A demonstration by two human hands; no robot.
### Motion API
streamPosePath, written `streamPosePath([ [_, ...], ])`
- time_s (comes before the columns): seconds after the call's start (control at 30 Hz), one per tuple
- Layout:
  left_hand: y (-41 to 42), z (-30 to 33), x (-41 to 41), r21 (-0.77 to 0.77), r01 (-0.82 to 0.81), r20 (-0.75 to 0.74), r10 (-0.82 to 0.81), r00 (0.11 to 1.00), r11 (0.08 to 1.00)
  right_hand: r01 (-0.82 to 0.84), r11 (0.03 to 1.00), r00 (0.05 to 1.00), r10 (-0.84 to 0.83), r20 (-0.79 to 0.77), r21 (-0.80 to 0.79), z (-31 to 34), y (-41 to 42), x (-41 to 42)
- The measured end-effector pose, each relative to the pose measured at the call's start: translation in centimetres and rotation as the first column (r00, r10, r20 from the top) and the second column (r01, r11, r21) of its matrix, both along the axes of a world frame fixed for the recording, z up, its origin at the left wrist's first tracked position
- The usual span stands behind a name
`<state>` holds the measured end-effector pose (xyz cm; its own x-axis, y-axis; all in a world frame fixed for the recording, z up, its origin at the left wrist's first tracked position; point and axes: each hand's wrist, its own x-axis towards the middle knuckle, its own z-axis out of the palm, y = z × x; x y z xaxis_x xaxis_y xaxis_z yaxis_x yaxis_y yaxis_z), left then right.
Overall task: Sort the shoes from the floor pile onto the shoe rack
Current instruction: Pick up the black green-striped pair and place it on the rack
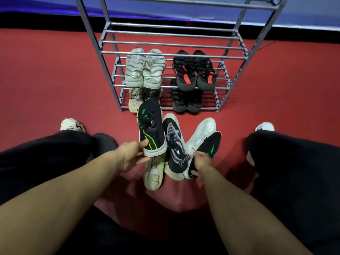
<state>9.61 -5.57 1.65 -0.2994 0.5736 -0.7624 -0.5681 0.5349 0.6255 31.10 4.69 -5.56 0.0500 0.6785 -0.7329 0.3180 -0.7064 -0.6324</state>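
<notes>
Black shoe (pixel 206 150) heel hidden under the right hand (pixel 200 162).

1. A shoe rack (pixel 174 52) is stood on the floor (pixel 46 80), ahead of the seated person and backed by a wall (pixel 36 8).
2. Two pairs are set on a middle shelf: one pair (pixel 144 69) at left, another pair (pixel 195 70) at right.
3. Two further pairs are placed on the bottom shelf, one (pixel 136 100) below the left pair, one (pixel 186 102) below the right.
4. A floor pile (pixel 176 150) lies between the person's legs, just before the rack.
5. One shoe (pixel 151 129) is held up over the pile's left side by the left hand (pixel 132 155).
6. A second shoe (pixel 207 150) at the pile's right is gripped at its heel end by the right hand (pixel 199 164).
</notes>
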Motion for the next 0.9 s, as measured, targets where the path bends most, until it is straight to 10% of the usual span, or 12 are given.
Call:
streamPosePath([
  [0.17,0.8,-1.0,0.4,-0.010,0.064,0.004,-0.064,0.998,0.998,0.208,0.974,0.978,-0.205,0.049,-0.090,-2.9,0.1,1.0],
  [0.33,1.2,-1.1,1.2,-0.009,0.037,0.011,-0.037,0.999,0.999,-0.344,0.939,0.843,0.301,0.446,0.016,-5.9,-0.3,1.2],
  [0.47,1.5,-0.6,1.2,0.000,0.036,-0.002,-0.036,0.999,0.999,-0.250,0.930,0.873,0.096,0.478,0.269,-4.7,-0.6,-0.2],
  [0.63,1.7,-0.4,0.3,0.004,-0.025,-0.011,0.025,1.000,1.000,-0.415,0.637,0.844,0.003,0.536,0.650,-0.3,-0.4,-3.9],
  [0.8,1.3,-0.2,-0.5,0.012,-0.105,-0.010,0.105,0.994,0.994,-0.768,0.303,0.632,0.215,0.745,0.564,0.3,-4.2,-6.5],
  [0.9,1.0,-0.4,-0.8,-0.001,-0.131,-0.003,0.131,0.991,0.991,-0.800,0.354,0.600,0.494,0.629,0.485,-2.4,-5.2,-5.3],
])
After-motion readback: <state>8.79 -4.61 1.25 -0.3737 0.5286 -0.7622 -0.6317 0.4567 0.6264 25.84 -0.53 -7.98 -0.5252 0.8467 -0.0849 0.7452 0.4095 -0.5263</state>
